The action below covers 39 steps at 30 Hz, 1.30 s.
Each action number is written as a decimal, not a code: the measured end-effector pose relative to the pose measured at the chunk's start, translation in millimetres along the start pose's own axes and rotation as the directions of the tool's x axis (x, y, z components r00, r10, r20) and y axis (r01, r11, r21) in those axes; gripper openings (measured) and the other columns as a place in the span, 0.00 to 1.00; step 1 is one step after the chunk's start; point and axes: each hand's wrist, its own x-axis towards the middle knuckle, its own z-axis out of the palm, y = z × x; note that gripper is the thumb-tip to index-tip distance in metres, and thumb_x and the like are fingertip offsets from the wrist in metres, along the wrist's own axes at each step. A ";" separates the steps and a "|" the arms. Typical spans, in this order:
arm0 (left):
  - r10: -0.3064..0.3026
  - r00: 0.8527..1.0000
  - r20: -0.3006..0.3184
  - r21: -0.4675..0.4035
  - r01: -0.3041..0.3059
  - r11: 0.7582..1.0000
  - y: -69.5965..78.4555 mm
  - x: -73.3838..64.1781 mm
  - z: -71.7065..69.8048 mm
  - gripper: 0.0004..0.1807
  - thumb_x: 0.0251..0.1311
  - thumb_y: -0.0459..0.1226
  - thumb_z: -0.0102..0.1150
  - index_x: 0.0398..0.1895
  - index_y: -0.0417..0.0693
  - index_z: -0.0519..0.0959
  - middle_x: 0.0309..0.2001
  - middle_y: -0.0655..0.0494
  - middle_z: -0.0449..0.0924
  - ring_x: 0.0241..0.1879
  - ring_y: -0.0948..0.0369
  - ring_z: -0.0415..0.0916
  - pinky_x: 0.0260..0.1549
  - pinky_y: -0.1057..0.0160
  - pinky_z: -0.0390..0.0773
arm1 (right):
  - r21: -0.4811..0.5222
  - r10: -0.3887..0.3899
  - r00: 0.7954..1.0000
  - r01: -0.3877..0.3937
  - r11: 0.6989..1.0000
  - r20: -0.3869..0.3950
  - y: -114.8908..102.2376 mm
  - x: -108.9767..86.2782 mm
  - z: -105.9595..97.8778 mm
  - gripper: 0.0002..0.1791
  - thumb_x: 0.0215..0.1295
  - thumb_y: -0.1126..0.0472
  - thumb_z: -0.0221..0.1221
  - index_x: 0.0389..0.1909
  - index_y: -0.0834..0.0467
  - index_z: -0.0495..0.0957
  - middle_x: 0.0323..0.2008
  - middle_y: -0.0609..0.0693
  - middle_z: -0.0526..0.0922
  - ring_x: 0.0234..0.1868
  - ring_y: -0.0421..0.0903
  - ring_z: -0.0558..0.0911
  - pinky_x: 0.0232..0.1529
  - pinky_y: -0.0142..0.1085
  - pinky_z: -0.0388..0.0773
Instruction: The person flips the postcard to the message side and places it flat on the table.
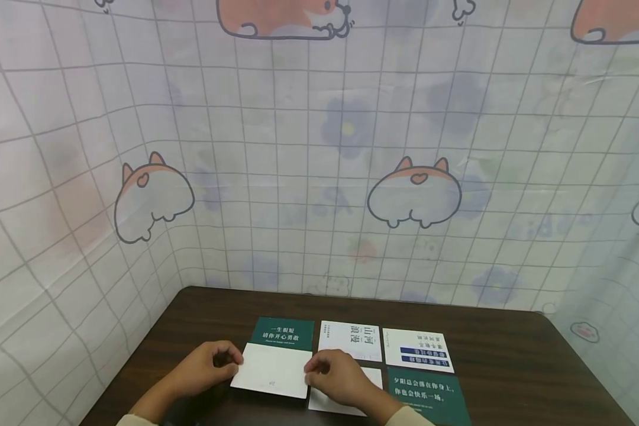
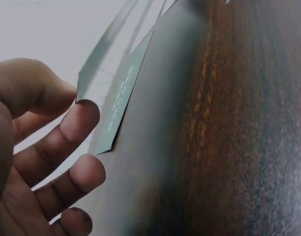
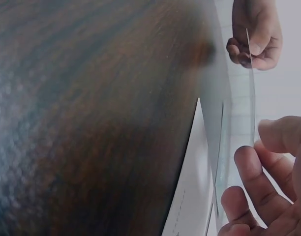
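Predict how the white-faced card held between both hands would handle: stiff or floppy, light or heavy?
The card is probably fairly stiff yet bendable: its edge bows only slightly between the left hand and right hand. It is likely light, looking very thin. Being flat, it seems unlikely to roll.

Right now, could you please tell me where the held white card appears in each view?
Head: the held white card is low, slightly left of centre.
Left wrist: upper left, seen at a steep slant.
Right wrist: right of centre, upper half, a thin edge-on line.
Shared landmark: the left hand, which pinches it in all three.
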 end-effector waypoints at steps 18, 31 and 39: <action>-0.056 0.998 0.017 0.111 0.054 0.992 -1.2 0.0 5.7 0.05 0.64 0.39 0.67 0.41 0.52 0.82 0.38 0.59 0.80 0.40 0.56 0.74 0.39 0.56 0.74 | -0.089 -0.052 0.997 0.057 0.994 0.064 2.6 6.2 7.2 0.05 0.57 0.62 0.71 0.32 0.51 0.85 0.25 0.36 0.80 0.29 0.35 0.77 0.33 0.34 0.73; -0.044 0.998 0.040 0.169 0.037 0.985 -2.1 0.1 8.8 0.05 0.62 0.36 0.69 0.37 0.53 0.83 0.32 0.63 0.79 0.32 0.63 0.75 0.31 0.62 0.74 | -0.135 -0.071 0.995 0.080 0.988 0.073 3.0 7.2 9.8 0.07 0.54 0.62 0.73 0.31 0.50 0.85 0.25 0.34 0.79 0.33 0.34 0.75 0.37 0.34 0.74; -0.033 0.998 0.052 0.192 0.023 0.981 -2.1 0.7 8.8 0.07 0.60 0.38 0.72 0.38 0.53 0.83 0.31 0.65 0.79 0.31 0.65 0.74 0.31 0.62 0.75 | -0.211 -0.076 0.995 0.089 0.973 0.068 3.4 7.7 12.6 0.08 0.53 0.60 0.75 0.31 0.48 0.85 0.25 0.32 0.80 0.36 0.34 0.72 0.38 0.34 0.72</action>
